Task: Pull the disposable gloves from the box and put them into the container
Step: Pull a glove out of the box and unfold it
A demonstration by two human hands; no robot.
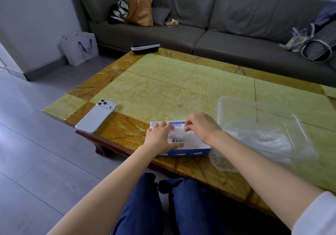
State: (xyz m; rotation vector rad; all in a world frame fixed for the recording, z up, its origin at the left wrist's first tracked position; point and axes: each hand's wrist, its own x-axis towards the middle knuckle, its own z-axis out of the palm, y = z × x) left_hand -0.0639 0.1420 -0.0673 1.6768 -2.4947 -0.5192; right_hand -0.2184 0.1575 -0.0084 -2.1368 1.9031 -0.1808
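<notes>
Loads of space here, starting with the long grey fabric sofa [181,25] across the back, well clear of everything. Next down, the low yellow-green and amber marble coffee table [163,82], mostly bare in the middle, so plenty of free room for swinging an arm sideways. Then the clear rectangular plastic container [220,111] on the right, just beside the box and parked near the front edge, probably to keep the carry short. Already holding a crumpled heap of thin clear plastic gloves [263,140] at the near end, so guessing partway through, not just starting. Left of that, the flat white-and-blue cardboard glove box [190,146], lying close to the table's front edge, within easy reach over the knees. Not much margin there, so worth watching for a slide off the lip on a hard tug. White smartphone [97,116] face down on the near left corner, well apart from the box, out of the way. Left hand [160,136] laid flat on the box's left half, fingers straight and pressing down, most likely to pin the thing during the pull. Right hand [200,125] over the opening, fingertips [188,125] curled in and pinching a bit of see-through film, presumably the next glove [179,132] at the slot. Next bit, by the look of it: pull up and right, straight over the shallow container wall
</notes>
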